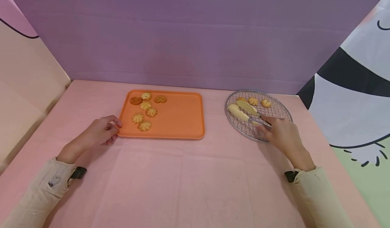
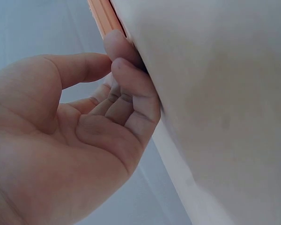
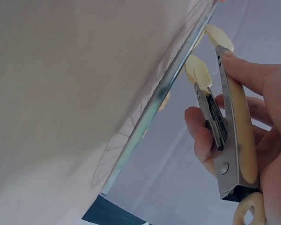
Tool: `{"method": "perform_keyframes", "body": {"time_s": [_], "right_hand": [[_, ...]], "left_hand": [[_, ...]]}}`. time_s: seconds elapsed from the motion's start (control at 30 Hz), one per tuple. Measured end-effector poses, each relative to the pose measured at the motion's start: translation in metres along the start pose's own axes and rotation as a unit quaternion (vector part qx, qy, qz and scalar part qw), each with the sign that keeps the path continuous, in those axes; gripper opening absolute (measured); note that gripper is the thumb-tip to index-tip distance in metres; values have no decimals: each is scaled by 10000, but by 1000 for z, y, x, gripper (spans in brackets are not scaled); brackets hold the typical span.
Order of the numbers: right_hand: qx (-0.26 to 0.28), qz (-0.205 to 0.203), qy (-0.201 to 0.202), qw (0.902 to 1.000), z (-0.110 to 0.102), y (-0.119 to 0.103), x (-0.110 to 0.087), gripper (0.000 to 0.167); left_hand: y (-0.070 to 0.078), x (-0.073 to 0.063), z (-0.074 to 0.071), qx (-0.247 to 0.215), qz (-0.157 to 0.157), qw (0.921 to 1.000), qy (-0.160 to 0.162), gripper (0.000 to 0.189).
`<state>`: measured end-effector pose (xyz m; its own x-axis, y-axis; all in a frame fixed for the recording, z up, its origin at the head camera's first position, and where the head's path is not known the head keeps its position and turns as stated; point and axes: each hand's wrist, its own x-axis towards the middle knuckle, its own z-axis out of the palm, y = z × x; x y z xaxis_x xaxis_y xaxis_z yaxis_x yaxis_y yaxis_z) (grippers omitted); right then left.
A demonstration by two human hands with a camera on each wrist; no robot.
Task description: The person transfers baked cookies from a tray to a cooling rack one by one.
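My right hand (image 1: 283, 135) holds a pair of tongs (image 3: 239, 136) with metal arms, a yellow handle inlay and cream tips. The tong tips (image 1: 238, 112) are spread apart over the round wire rack (image 1: 243, 129) on the right. Just beyond them on the rack lie a piped cookie (image 1: 253, 101), a round cookie (image 1: 266, 103) and another one partly hidden by a tip. At the left, my left hand (image 1: 102, 130) grips the near left corner of the orange tray (image 1: 182, 116), thumb and index finger at its rim. Several cookies (image 1: 144, 125), star-shaped and pretzel-shaped, lie on the tray's left half.
Pink cloth covers the table (image 1: 182, 180), with a stretch of it between tray and rack. A purple backdrop (image 1: 182, 45) rises directly behind the table's far edge. Printed panels (image 1: 359, 109) stand at the sides.
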<state>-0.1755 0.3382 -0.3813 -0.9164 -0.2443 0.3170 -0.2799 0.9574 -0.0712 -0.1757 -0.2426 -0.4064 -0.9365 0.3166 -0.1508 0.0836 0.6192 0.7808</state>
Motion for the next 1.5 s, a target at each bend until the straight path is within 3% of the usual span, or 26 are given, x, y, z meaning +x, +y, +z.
{"method": "perform_keyframes", "body": {"time_s": [0.2, 0.7, 0.93, 1.23, 1.5], "right_hand": [[-26, -11, 39, 10000, 0, 0, 0, 46], [279, -161, 352, 9989, -1, -9, 0, 48], [595, -608, 732, 9937, -10, -31, 1, 49], [612, -1133, 816, 9883, -14, -61, -2, 46], [529, -1354, 790, 9862, -3, -74, -3, 49]], "left_hand": [[-1, 0, 0, 22, -83, 10000, -22, 16], [-3, 1, 0, 95, 55, 9999, 33, 15], [0, 0, 0, 114, 40, 9999, 37, 16], [2, 0, 0, 208, 9, 9998, 35, 16], [1, 1, 1, 258, -50, 9996, 57, 16]]}}
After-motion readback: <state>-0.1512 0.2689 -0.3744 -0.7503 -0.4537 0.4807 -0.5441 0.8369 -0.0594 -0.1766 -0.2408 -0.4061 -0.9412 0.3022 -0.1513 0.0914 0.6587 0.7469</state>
